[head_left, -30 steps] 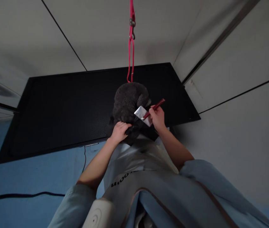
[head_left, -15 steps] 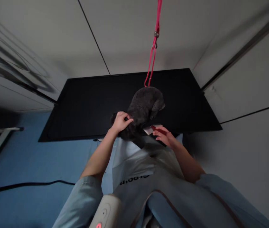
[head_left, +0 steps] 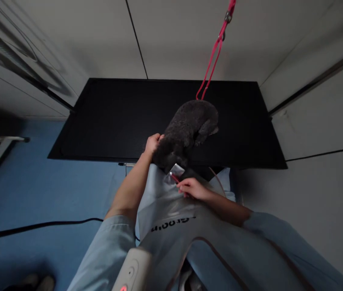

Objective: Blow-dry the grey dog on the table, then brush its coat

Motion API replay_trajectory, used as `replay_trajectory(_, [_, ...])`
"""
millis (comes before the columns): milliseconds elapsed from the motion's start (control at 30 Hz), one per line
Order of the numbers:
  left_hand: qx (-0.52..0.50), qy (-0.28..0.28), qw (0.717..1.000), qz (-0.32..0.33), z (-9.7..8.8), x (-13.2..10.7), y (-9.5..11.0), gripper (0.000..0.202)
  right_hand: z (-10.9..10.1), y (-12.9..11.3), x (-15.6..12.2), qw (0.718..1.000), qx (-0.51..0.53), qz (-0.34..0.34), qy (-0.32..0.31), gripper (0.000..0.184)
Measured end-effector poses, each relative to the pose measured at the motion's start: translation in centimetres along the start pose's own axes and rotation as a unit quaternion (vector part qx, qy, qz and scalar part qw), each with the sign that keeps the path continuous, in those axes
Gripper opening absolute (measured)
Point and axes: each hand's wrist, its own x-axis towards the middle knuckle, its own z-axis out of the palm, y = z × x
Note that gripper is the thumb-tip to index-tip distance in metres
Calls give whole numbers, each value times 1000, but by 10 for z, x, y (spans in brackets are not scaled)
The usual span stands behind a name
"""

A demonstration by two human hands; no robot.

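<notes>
A dark grey, curly-coated dog is on the black table, its head low at the near edge against my apron. My left hand is closed at the side of the dog's head, with its fingertips partly hidden in the fur. In my right hand is a slicker brush with a red handle and a pale, flat head. The brush head is at the front of the dog's head; whether it touches the fur I cannot tell.
Beyond the dog, a pink loop leash with a metal clip hangs down to its back. The black grooming table stands against a pale wall, with posts at both ends. A black cable lies on the blue floor.
My right hand has moved left with the brush, from beside the dog to its head. My left hand has shifted from the top of the head to its side. The view has tilted slightly.
</notes>
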Motion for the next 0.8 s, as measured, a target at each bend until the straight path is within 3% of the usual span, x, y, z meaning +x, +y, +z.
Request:
replay_trajectory(100, [122,-26,989,80,-3,1,-1,40,3,-3,-8,998,10,-2,-61,32])
replay_trajectory(233, [198,-34,976,89,-7,2,0,38,-7,-28,7,991,50,-108,55,35])
replay_trajectory(300, [227,-35,970,84,-8,2,1,39,-11,-22,10,996,47,-61,52,34])
replay_trajectory(433, [278,-55,956,81,-9,2,7,42,-14,5,-3,994,10,81,-78,33])
replay_trajectory(500, [302,-63,948,79,-10,1,9,43,-16,5,-4,995,8,49,-88,33])
replay_trajectory(567, [325,-61,940,83,-10,1,11,43,-21,-4,2,998,30,-36,-33,33])
replay_trajectory(633, [351,-59,931,82,-11,0,15,43,-25,-9,10,997,45,-67,12,31])
replay_trajectory(800, [403,-78,910,56,-9,-2,31,44,-32,16,-4,990,8,109,-91,31])
